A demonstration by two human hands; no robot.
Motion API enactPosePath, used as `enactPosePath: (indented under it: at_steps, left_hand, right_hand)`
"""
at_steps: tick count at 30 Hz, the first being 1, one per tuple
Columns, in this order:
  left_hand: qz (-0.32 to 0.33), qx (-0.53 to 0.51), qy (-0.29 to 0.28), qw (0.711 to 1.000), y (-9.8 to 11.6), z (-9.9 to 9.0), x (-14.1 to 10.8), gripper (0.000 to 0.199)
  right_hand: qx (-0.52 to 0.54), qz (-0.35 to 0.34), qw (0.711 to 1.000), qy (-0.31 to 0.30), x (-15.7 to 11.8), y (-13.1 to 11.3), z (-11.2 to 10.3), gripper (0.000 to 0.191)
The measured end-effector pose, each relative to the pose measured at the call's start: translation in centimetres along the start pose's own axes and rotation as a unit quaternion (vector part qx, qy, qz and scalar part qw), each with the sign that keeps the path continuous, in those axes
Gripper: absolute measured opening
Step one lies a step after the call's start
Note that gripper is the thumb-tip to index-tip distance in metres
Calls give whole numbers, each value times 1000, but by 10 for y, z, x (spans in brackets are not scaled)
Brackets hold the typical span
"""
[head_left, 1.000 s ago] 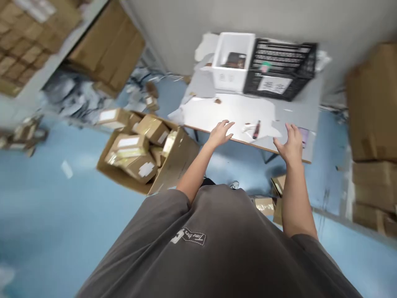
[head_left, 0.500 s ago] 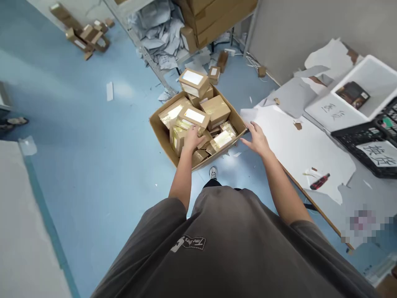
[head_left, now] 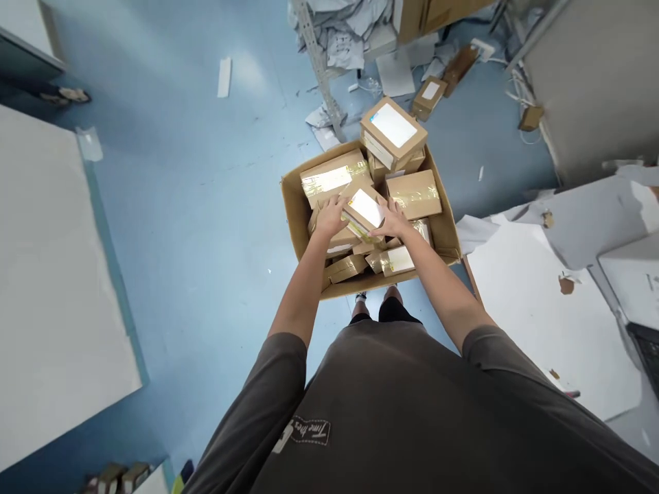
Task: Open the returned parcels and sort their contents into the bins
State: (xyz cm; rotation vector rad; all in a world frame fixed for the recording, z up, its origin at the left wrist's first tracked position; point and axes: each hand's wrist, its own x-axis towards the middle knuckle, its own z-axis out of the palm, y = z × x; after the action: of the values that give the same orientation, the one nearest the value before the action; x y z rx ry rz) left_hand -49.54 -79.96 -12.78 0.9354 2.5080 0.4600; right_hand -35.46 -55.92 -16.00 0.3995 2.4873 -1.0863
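Note:
A small cardboard box (head_left: pixel 364 208) with a white label lies tilted between my two hands, over the other parcels in a large open carton (head_left: pixel 449 206). My left hand (head_left: pixel 330 218) is at its left end, fingers bent against it. On the opposite end, my right hand (head_left: pixel 394 221) grips it with thumb and fingers apart across the side. Around them, several taped parcels fill the carton, among them a long labelled box (head_left: pixel 329 180) and a plain taped box (head_left: pixel 414 193). A larger labelled box (head_left: pixel 393 132) sits high at the far corner. The undersides of the lower parcels are hidden.
At right stands a table (head_left: pixel 519 274) covered with white sheet material. Beyond the carton are a metal shelf post (head_left: pixel 316 62), crumpled packaging (head_left: pixel 344 34) and a small box (head_left: pixel 429 96) on the floor. A white-topped surface (head_left: pixel 51 288) is at left.
My right hand has moved from beside the carton's right edge onto the small labelled box. That box is now turned between both hands. The view has shifted, bringing the carton right in the picture.

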Motion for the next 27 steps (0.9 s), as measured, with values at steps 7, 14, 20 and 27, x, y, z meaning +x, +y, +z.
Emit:
enactPosePath:
  at_steps: [7, 14, 20, 27]
  left_hand:
    - [0, 36, 8, 999, 2, 1, 11, 90]
    - [49, 7, 9, 999, 18, -44, 7, 111]
    - [135, -17, 64, 989, 72, -90, -18, 109]
    - [318, -30, 18, 947, 188, -65, -10, 106]
  right_hand:
    - [-22, -53, 998, -30, 25, 10, 5, 156]
    - [-94, -111, 989, 9, -9, -26, -47, 152]
    - [-140, -146, 975, 87, -82, -51, -107, 153]
    - [-129, 44, 957, 255, -243, -1, -104, 139]
